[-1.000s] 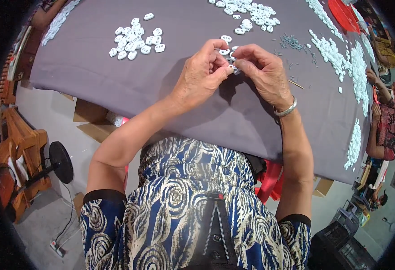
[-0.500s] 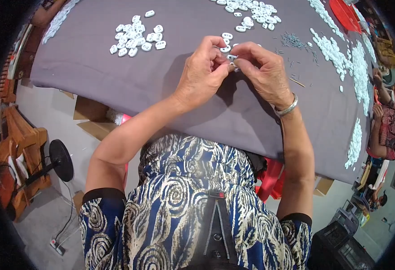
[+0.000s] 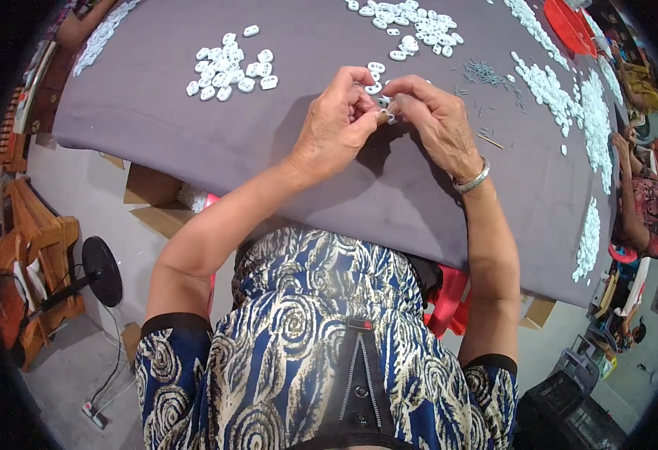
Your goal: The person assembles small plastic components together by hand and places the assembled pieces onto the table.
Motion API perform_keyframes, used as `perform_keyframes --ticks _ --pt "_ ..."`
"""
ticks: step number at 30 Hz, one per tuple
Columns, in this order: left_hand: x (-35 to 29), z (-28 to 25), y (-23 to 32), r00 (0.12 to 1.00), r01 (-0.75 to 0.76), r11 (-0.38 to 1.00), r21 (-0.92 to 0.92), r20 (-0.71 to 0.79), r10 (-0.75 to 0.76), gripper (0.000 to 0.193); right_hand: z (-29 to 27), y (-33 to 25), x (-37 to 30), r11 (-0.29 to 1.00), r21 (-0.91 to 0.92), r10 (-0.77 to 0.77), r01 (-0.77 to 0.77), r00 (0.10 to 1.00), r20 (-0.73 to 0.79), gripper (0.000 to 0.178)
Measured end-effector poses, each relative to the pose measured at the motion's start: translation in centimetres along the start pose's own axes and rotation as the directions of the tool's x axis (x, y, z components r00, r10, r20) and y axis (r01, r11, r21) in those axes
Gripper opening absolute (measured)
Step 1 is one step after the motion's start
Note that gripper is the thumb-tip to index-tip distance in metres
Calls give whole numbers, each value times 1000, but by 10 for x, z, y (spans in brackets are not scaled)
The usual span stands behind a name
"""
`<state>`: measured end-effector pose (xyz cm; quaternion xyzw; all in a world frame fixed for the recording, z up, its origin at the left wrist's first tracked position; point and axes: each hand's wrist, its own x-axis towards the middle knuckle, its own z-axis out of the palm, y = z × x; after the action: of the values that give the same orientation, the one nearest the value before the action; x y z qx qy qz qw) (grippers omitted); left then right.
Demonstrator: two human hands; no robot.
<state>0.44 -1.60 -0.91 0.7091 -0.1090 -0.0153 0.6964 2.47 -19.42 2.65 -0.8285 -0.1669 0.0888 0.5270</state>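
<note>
My left hand (image 3: 335, 124) is closed in a pinch, holding a small white plastic piece (image 3: 389, 115) just above the grey-covered table (image 3: 269, 139). Thumb and forefinger of my right hand (image 3: 440, 124) are drawn together at the same piece, slightly smeared; whatever they grip is too small to make out. Just beyond my fingertips lie a few white oval two-holed pieces (image 3: 374, 77), partly covered by the hands. To the right of them is a scatter of small grey pin-like parts (image 3: 483, 73), and a thin brownish stick (image 3: 490, 141) rests beside my right wrist.
Heaps of white ovals lie at the left (image 3: 227, 69) and far middle (image 3: 430, 30). More white pieces (image 3: 595, 124) spread along the right, with a red tray (image 3: 571, 28) at the far right. Other people (image 3: 647, 202) sit beyond that edge. Cardboard box (image 3: 152, 196) below the table, left.
The right thumb and forefinger have shifted a little at the held white piece, which now sits slightly lower beside the left fingertips. The whole view has shifted slightly.
</note>
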Motion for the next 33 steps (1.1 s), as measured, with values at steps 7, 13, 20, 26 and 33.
perform_keyframes --ticks 7,13,20,26,33 --pt "0 -2 4 999 30 999 -28 11 -30 31 -4 2 4 983 184 22 -16 999 -27 24" --pt "0 -13 7 999 47 999 -17 19 -47 37 -25 21 6 989 145 58 -3 924 -378 14" --pt "3 -18 11 997 58 998 19 -57 -57 35 -28 30 5 984 -167 -103 59 958 -267 9" --pt "4 -17 13 992 66 998 -7 -103 -67 31 -7 8 2 905 -351 -296 240 948 -117 13" --pt "5 -19 7 987 37 999 -18 -158 -39 30 13 2 4 794 -523 -371 309 928 -14 15"
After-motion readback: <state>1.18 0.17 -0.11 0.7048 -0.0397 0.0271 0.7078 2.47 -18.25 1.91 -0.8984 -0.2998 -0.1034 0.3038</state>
